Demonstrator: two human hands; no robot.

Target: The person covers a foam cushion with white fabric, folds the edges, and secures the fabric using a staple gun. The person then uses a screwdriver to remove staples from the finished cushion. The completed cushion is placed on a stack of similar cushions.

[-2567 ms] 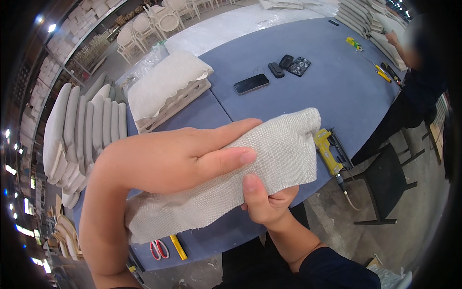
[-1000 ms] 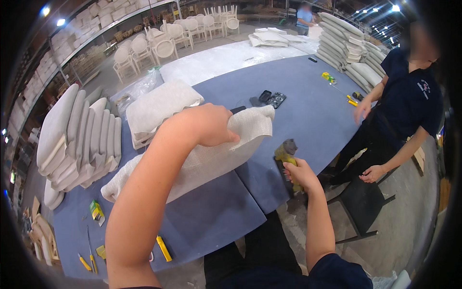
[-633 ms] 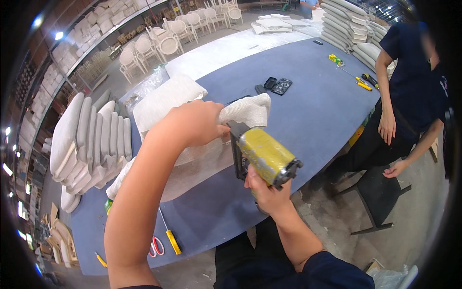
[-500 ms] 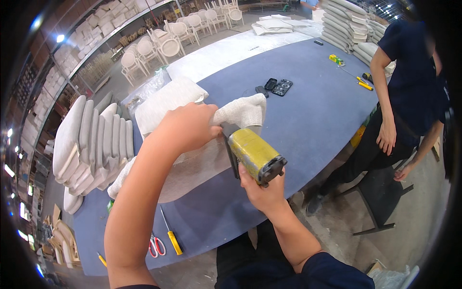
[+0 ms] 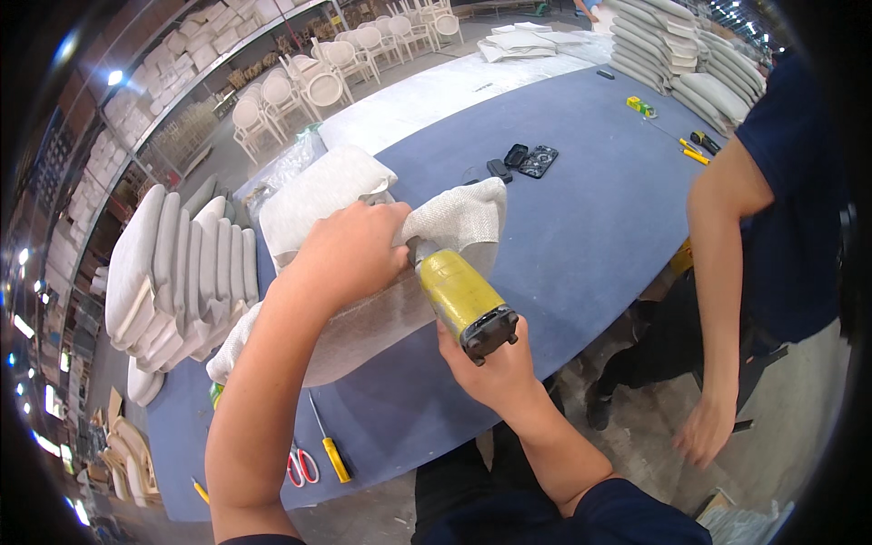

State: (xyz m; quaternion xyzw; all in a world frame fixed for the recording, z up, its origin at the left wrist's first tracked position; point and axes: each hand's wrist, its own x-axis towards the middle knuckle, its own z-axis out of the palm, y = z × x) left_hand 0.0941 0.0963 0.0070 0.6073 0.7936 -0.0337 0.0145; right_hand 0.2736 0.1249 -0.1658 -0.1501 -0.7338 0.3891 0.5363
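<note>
A yellow staple gun (image 5: 460, 292) with a black end cap is gripped in my right hand (image 5: 498, 371). Its nose meets the folded edge of a light grey seat cushion (image 5: 363, 341) on the blue table, close to my left fingertips. My left hand (image 5: 356, 243) is closed on the cushion's fabric (image 5: 461, 211), which bunches up at the far right corner. The underside of the cushion shows as a thin pale sheet. My left forearm hides part of the cushion, and the staple gun's handle is mostly hidden by the gun's body and my right fingers.
Scissors (image 5: 302, 466) and a yellow-handled screwdriver (image 5: 335, 460) lie near the front edge of the table (image 5: 581, 245). Cushions (image 5: 177, 272) stand stacked at left; another cushion (image 5: 322, 186) lies behind. Black cases (image 5: 538, 162) sit beyond. A co-worker's arm (image 5: 724, 272) is at right.
The staple gun has moved left and tilted, its nose now against the cushion edge beside my left hand. The co-worker at right has come nearer and leans down.
</note>
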